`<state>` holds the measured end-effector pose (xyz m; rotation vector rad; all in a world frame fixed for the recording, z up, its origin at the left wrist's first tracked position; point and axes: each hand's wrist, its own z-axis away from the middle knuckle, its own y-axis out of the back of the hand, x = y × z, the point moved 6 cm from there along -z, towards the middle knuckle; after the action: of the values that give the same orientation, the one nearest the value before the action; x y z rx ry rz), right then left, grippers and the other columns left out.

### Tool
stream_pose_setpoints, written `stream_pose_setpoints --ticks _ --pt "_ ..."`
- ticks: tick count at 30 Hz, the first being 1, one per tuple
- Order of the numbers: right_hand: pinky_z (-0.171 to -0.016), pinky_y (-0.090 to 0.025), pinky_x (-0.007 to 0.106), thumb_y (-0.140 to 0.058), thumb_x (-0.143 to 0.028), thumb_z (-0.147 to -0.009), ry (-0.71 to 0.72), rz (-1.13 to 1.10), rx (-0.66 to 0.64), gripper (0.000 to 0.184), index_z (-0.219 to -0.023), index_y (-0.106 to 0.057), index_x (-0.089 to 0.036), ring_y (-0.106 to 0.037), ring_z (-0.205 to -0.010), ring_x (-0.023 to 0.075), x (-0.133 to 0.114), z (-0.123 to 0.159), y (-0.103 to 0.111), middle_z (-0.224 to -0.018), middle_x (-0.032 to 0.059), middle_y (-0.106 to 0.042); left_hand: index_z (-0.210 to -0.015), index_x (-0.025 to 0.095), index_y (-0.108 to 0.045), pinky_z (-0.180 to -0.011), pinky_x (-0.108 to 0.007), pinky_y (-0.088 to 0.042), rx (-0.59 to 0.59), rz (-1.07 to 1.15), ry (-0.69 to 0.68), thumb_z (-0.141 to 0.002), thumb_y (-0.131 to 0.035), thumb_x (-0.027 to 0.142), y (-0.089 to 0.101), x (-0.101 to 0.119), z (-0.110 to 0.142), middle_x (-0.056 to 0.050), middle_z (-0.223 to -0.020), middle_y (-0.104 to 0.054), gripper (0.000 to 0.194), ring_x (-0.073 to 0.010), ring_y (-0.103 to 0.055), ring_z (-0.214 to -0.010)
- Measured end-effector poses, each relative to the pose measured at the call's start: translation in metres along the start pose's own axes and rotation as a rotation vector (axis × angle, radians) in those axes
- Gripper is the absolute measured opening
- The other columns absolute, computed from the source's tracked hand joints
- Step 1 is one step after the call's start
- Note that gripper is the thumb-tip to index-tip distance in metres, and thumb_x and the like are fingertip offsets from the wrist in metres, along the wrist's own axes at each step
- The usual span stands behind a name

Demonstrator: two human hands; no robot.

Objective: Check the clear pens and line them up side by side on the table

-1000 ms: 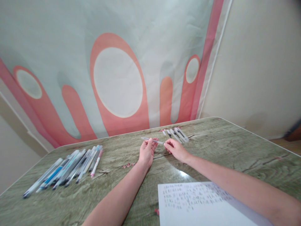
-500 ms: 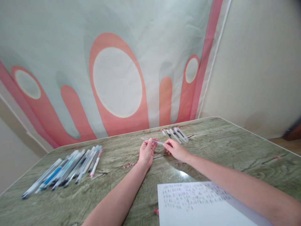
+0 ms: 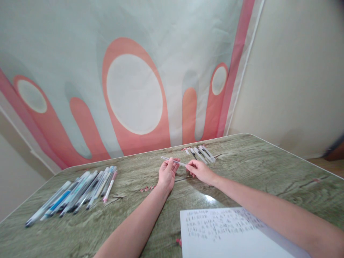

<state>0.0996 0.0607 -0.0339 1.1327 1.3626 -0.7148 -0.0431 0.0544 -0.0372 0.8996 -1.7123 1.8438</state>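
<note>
A slim, clear pen barrel (image 3: 179, 163) is held up between my two hands over the table. My left hand (image 3: 167, 172) pinches it near the middle with thumb and fingers, and its narrow end points out to the left. At the right end, the fingertips of my right hand (image 3: 199, 170) close on the barrel; whatever part lies inside them is hidden. Behind my right hand lie several clear and black pen parts (image 3: 203, 154) side by side.
A row of several pens (image 3: 75, 193) in white, blue, black and pink lies on the left of the wood-patterned table (image 3: 134, 229). A sheet of paper with handwriting (image 3: 215, 243) is at the front, partly under my right forearm. A printed backdrop (image 3: 134, 21) stands behind the table.
Both hands have shifted very slightly to the left with the pen barrel. Their grips look the same, and the other things have stayed in place.
</note>
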Motion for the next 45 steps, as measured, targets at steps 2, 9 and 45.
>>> stream_pose_setpoints --ticks 2,9,45 --pt "-0.045 -0.04 0.021 -0.04 -0.051 -0.08 -0.027 -0.012 -0.013 0.039 -0.074 -0.056 -0.016 -0.049 -0.049 0.0091 0.001 -0.002 -0.001 -0.062 0.0008 -0.057 -0.072 0.015 -0.046 -0.082 -0.029 -0.045 0.001 0.006 -0.005 -0.071 -0.062 0.023 0.0 0.0 0.0 -0.004 -0.079 -0.063 0.018 -0.0134 -0.062 -0.082" --pt "-0.044 -0.039 0.019 -0.048 -0.048 -0.077 0.003 0.028 -0.036 0.032 -0.074 -0.055 -0.017 -0.048 -0.05 0.0087 0.001 -0.002 -0.002 -0.061 -0.0009 -0.056 -0.074 0.015 -0.047 -0.081 -0.028 -0.045 0.013 -0.002 0.018 -0.071 -0.062 0.022 0.0 0.0 0.0 -0.005 -0.079 -0.063 0.017 -0.0133 -0.062 -0.081" --pt "-0.048 -0.038 0.021 -0.038 -0.049 -0.082 0.012 0.128 -0.118 0.039 -0.072 -0.056 -0.016 -0.049 -0.055 0.0104 -0.007 0.001 -0.007 -0.063 0.0008 -0.056 -0.074 0.015 -0.047 -0.078 -0.026 -0.046 0.047 0.006 0.017 -0.071 -0.062 0.024 0.004 -0.001 -0.003 -0.004 -0.079 -0.064 0.017 -0.0124 -0.062 -0.08"
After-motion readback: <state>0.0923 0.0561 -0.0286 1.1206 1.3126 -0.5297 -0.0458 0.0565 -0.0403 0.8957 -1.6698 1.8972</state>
